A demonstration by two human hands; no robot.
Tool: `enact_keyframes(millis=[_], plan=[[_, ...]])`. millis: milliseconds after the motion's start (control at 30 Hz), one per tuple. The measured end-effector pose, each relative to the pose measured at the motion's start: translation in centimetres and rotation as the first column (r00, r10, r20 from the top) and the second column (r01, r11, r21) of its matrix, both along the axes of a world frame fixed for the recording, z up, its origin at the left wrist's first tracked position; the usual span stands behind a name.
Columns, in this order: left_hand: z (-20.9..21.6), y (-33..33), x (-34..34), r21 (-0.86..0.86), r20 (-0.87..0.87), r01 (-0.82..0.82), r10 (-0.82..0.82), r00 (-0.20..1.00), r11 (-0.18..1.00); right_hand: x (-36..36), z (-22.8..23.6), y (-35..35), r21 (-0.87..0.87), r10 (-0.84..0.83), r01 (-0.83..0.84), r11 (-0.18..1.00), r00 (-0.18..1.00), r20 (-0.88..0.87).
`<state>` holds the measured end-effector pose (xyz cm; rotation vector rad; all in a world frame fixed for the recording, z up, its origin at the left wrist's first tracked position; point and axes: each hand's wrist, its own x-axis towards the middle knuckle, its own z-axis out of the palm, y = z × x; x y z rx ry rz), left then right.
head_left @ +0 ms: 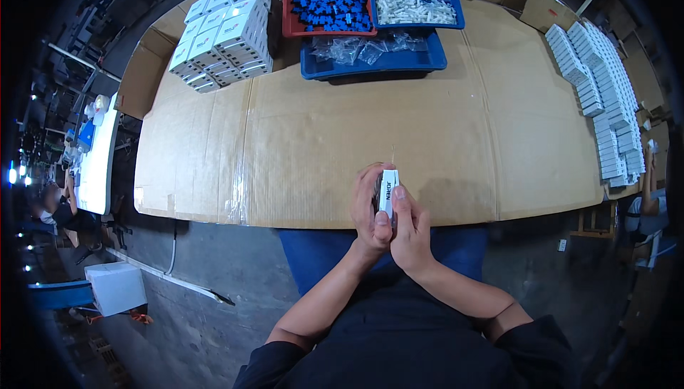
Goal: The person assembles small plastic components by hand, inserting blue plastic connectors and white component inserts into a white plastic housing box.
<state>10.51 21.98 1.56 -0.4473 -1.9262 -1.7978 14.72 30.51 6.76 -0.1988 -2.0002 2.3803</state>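
Observation:
Both my hands are closed round a small white box (389,186) with dark print on its narrow side, just above the near edge of the table. My left hand (367,211) wraps it from the left, its thumb against the lower end. From the right, my right hand (411,229) presses on it with the thumb near the top. The palms and fingers hide most of the box, so its broad faces do not show.
Cardboard covers the table (356,125). White boxes are stacked at far left (224,36) and more along the right (602,97). At the back stand a red tray (288,11) of blue pieces, a blue tray (459,4) of white pieces, and a lower blue tray (370,72) holding clear bags.

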Motion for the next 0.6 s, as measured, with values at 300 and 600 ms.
enact_keyframes(millis=[300,600], plan=[[0.7,-0.3,0.1,0.034,0.107,-0.015,0.012,0.994,0.999,-1.7,-0.9,0.3,-0.029,0.065,-0.064,0.998,0.997,0.035],[0.7,-1.7,-0.9,0.238,0.310,0.188,-0.259,0.915,0.953,-3.2,-1.0,3.3,-0.001,0.253,-0.253,0.968,0.968,0.011]])
